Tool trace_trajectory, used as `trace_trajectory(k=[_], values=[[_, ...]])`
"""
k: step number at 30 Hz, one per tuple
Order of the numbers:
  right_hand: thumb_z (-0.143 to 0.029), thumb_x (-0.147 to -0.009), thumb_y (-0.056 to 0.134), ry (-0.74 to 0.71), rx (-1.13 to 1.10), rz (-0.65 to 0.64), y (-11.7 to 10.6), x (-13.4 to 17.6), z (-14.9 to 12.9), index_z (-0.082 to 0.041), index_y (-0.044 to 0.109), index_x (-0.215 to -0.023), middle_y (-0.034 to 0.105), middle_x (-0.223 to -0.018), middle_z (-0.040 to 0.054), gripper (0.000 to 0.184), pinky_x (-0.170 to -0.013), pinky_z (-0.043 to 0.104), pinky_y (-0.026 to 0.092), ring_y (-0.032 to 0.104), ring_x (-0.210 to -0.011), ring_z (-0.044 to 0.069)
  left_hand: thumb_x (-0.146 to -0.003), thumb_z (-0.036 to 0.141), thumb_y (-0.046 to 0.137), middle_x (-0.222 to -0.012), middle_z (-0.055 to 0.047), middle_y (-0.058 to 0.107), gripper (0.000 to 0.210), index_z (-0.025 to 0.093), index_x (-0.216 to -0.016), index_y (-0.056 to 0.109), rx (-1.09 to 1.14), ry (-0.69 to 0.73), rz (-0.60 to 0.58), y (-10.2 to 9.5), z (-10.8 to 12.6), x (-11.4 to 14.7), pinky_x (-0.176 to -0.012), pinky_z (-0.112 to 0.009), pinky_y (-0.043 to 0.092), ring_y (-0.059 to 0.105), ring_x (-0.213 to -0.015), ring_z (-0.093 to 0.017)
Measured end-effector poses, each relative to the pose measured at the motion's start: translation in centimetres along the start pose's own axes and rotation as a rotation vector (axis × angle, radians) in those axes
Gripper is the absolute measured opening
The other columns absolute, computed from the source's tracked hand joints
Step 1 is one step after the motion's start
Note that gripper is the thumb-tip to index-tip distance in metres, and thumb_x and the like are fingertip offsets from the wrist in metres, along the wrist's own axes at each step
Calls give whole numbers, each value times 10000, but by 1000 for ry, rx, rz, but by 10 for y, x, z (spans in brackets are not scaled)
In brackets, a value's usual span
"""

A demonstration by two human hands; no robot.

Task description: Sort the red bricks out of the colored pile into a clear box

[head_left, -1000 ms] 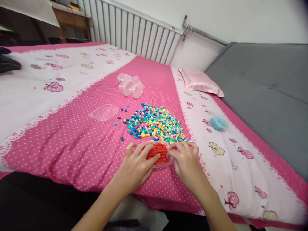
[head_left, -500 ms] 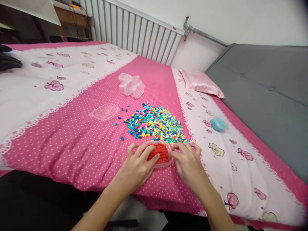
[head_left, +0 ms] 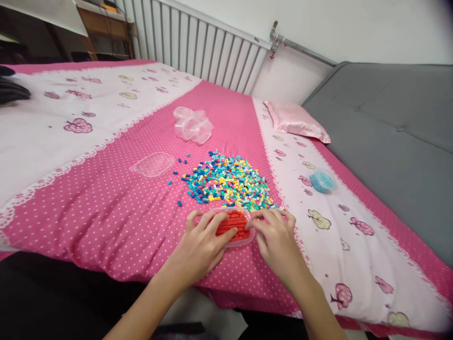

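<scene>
A clear plastic container [head_left: 241, 244] packed with red blocks [head_left: 231, 226], many joined in long rows, rests on the bed near its front edge. My left hand [head_left: 207, 236] wraps over the container's left side, thumb lying across the red rows. At the right end, my right hand [head_left: 274, 231] has its fingers bent together, the fingertips reaching over the rim to the red blocks. Whatever is between those fingertips is too small to tell. Just beyond the container spreads a pile of small multicoloured blocks [head_left: 230, 182].
A clear lid [head_left: 154, 165] lies left of the pile, with stacked clear containers [head_left: 193, 125] farther back. To the right stands a tub of light-blue pieces [head_left: 321, 182]. A pink pillow [head_left: 297, 122] and grey headboard [head_left: 385, 113] are behind it. A black glove-like object [head_left: 12, 87] sits far left.
My right fingertips have moved slightly left, farther over the container's right end onto the red blocks. My left thumb has shifted a little to the right. The container stays in place.
</scene>
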State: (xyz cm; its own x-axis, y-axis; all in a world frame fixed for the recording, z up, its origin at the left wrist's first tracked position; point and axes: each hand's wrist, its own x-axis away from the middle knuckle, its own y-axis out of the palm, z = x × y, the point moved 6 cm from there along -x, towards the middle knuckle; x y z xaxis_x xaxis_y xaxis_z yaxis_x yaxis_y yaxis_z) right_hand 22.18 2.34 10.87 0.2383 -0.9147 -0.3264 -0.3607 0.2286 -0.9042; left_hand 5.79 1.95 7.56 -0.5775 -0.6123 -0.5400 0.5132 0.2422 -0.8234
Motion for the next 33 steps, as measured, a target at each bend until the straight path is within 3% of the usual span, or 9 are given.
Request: trace_trajectory(k=[4, 9, 13, 17, 22, 25, 33], values=[[30, -848, 510, -3, -3, 10, -1, 1, 0, -222, 672, -800, 699, -1000, 27, 303, -989, 445, 252, 582, -1008, 234, -952, 219, 565, -1369, -99, 559, 304, 274, -1230, 672, 5, -14, -22, 2, -1, 1, -1051, -497, 250, 484, -1238, -299], [40, -839, 499, -11, 27, 11, 0, 0, -1, -240, 703, -913, 701, -1019, 28, 354, -976, 442, 256, 583, -1001, 232, -950, 213, 571, -1375, -98, 560, 312, 278, -1240, 665, 11, -9, -9, 3, -1, 0, -1047, -496, 240, 482, -1240, -294], [31, -844, 497, -19, 14, 14, 1, 1, -1, -219, 672, -802, 704, -1006, 29, 308, -983, 446, 250, 583, -999, 232, -939, 215, 583, -1348, -100, 577, 286, 269, -1201, 684, 14, -13, 13, 1, -1, 0, -1047, -491, 237, 489, -1227, -293], [17, -853, 500, -1, -8, 10, 0, 2, -2, -225, 679, -822, 702, -1007, 33, 303, -976, 444, 258, 576, -1000, 235, -934, 214, 586, -1346, -95, 575, 295, 272, -1203, 689, 3, -15, 1, 1, -1, 0, -1055, -485, 244, 495, -1218, -293], [42, -842, 491, -38, -71, -21, 3, 1, -6, -284, 749, -960, 688, -1047, 26, 432, -983, 441, 263, 574, -1044, 227, -945, 201, 561, -1352, -101, 564, 344, 277, -1265, 662, -16, -1, 5, 1, 0, 0, -1060, -485, 238, 481, -1228, -293], [50, -845, 476, -60, -67, -22, 5, 1, -6, -304, 765, -942, 690, -1039, 23, 467, -996, 456, 252, 575, -1038, 225, -944, 198, 559, -1350, -100, 564, 351, 278, -1270, 659, -17, -4, 11, 1, 0, 0, -1065, -486, 237, 484, -1220, -290], [34, -847, 502, -29, -66, -18, 1, 3, -1, -241, 690, -831, 694, -1046, 16, 333, -1000, 452, 246, 580, -1047, 226, -946, 218, 572, -1358, -96, 570, 297, 281, -1217, 672, 4, -28, -11, 3, -1, 1, -1046, -504, 246, 484, -1224, -295]])
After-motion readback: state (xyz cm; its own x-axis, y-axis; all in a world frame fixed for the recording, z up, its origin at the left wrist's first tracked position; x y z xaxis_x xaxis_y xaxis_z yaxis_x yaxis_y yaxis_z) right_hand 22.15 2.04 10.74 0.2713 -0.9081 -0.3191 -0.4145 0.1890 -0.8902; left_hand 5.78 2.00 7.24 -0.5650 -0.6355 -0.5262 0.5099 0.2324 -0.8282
